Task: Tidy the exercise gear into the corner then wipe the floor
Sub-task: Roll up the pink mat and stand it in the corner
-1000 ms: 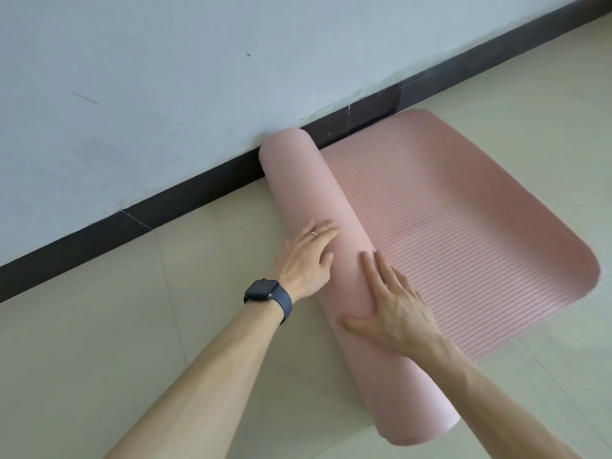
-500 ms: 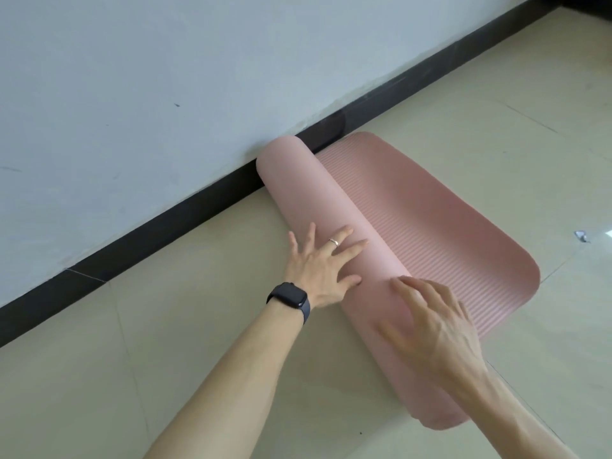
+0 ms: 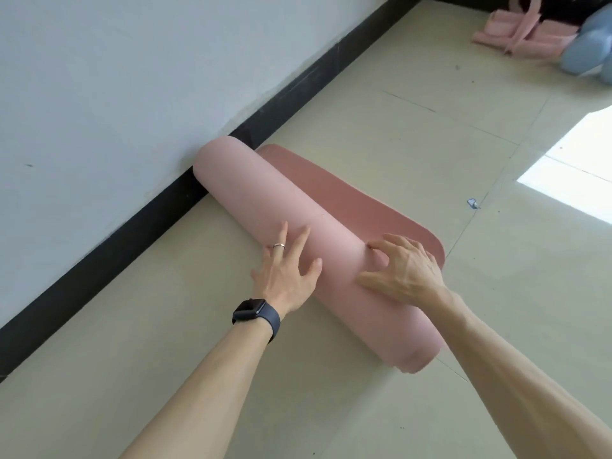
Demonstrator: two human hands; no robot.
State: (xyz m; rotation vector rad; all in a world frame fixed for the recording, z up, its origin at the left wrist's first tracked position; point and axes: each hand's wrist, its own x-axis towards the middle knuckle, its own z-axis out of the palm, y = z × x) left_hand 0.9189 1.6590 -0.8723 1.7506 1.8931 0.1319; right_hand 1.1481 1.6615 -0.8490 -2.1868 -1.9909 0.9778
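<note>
A pink exercise mat [image 3: 265,207] lies on the tiled floor, almost fully rolled into a thick tube, its far end touching the black skirting board. Only a short flat strip [image 3: 357,200] of it remains unrolled on the right. My left hand [image 3: 288,273], with a ring and a dark watch on the wrist, presses flat on the near side of the roll, fingers spread. My right hand [image 3: 404,270] rests on top of the roll near its right part, fingers curved over it.
The white wall and black skirting board [image 3: 139,226] run along the left. In the far right corner lie a pink bag or straps [image 3: 516,31] and a light blue soft object [image 3: 586,58]. A small scrap [image 3: 473,203] lies on the floor. A bright sunlit patch [image 3: 576,167] is at right.
Both hands have pushed the roll to the right; the flat unrolled part has shrunk to a narrow strip and the roll has grown thicker. The view has lifted toward the far corner.
</note>
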